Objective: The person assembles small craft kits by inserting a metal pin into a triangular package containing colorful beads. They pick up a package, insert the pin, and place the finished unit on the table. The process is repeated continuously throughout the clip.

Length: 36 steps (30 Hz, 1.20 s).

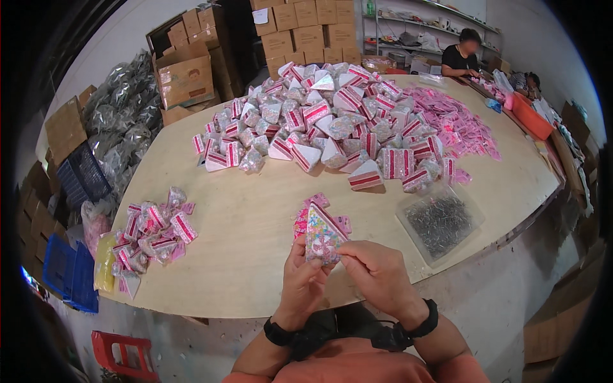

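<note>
Cake wedge: the sprinkle-topped toy slice (321,241) is up in both hands, above the near edge of the table, narrow tip pointing away from the person, pink-and-red striped side facing right.
Left hand: this one (302,274) grasps the wedge at its lower left, thumb over the front, fingers round the side.
Right hand: thumb and forefinger of this one (377,273) pinch at the wedge's lower right corner; can't tell if there's something tiny in there too.
Wrists: black band on each, right one (424,319) easier to see.
Pink cards: a few (345,223) lie just beyond the wedge, partly hidden by it.
Pin tray: clear tub (401,216) to the right, loaded with thin dark metal bits (439,225), pins by the look of it.
Big heap: tons of wrapped striped wedges (319,121) across the far side, with a spread of pink cards (454,121) against its right.
Small heap: more wedges with cards (153,230) at the table's left edge, beside a yellow pack (105,263).
Table: pale wood top (242,255) under all that.
Around it: blue crate (80,271), red stool (121,352), stacked cartons (308,39), a person in black (456,60) seated far right, near an orange basin (531,118).
</note>
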Motion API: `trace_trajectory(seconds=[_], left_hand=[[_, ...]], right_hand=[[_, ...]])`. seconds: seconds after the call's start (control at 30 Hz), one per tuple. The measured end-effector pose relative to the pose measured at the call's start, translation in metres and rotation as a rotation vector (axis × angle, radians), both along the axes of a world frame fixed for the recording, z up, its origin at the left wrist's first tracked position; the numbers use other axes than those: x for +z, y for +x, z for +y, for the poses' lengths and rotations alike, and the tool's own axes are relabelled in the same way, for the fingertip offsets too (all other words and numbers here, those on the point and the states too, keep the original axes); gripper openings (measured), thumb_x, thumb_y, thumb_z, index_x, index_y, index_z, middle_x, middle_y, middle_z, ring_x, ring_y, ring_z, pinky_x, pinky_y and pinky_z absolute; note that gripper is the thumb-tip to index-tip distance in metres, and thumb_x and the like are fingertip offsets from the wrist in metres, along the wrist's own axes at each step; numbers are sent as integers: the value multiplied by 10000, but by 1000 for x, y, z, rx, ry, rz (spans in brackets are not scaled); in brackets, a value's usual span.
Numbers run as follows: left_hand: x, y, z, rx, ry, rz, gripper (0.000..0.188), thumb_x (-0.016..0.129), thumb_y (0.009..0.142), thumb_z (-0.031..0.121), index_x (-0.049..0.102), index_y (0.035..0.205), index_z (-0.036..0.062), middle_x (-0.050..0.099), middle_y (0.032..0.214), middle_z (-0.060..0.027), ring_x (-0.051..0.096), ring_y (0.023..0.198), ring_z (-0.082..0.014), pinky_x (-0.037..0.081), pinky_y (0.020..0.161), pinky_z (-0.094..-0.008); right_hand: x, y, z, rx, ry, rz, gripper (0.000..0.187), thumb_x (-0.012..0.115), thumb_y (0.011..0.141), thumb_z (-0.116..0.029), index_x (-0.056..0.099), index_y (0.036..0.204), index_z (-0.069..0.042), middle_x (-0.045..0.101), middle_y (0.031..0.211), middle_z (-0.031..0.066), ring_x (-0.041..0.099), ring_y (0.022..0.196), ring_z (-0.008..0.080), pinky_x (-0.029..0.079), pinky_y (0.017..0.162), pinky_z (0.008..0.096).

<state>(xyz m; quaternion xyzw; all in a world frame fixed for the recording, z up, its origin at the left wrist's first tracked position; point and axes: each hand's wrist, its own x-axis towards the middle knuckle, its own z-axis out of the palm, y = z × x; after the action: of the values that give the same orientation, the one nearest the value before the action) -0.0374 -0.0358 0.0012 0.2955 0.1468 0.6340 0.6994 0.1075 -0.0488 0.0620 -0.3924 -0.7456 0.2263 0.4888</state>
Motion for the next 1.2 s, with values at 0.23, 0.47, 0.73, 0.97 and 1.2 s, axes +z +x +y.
trace_trajectory(seconds=[0.23,0.47,0.73,0.97,1.2], left_hand=[[2,1,-2,51,17,97,603,611,760,116,328,1285,25,520,1164,-104,518,1087,-203,411,934,-348],[2,-5,0,49,-24,205,610,569,655,-53,350,1217,36,491,1142,-72,513,1045,-163,408,900,-304],[2,-5,3,213,26,180,644,585,629,-93,316,1197,47,470,1145,-76,512,1037,-169,446,828,-270],[4,-5,0,275,48,199,608,596,652,-79,322,1178,51,467,1138,-82,498,1047,-163,418,886,-289],[3,-5,-1,326,58,250,583,583,657,-97,326,1160,47,457,1135,-85,486,1046,-155,399,910,-290]], right_hand=[[-4,-1,7,91,-191,145,113,566,811,-12,615,906,26,625,792,85,562,683,109,450,612,235],[-11,0,11,105,-127,107,114,567,810,-12,615,905,29,628,793,86,574,694,116,458,623,238],[-4,-2,1,83,47,-89,154,578,795,-46,607,941,-8,618,819,146,612,715,284,479,623,326],[-5,-7,-2,27,171,-312,168,592,775,-63,584,942,-43,579,733,123,574,642,312,441,546,384],[-2,-8,-4,26,172,-356,168,596,769,-59,581,936,-39,567,713,115,569,618,298,436,538,389]])
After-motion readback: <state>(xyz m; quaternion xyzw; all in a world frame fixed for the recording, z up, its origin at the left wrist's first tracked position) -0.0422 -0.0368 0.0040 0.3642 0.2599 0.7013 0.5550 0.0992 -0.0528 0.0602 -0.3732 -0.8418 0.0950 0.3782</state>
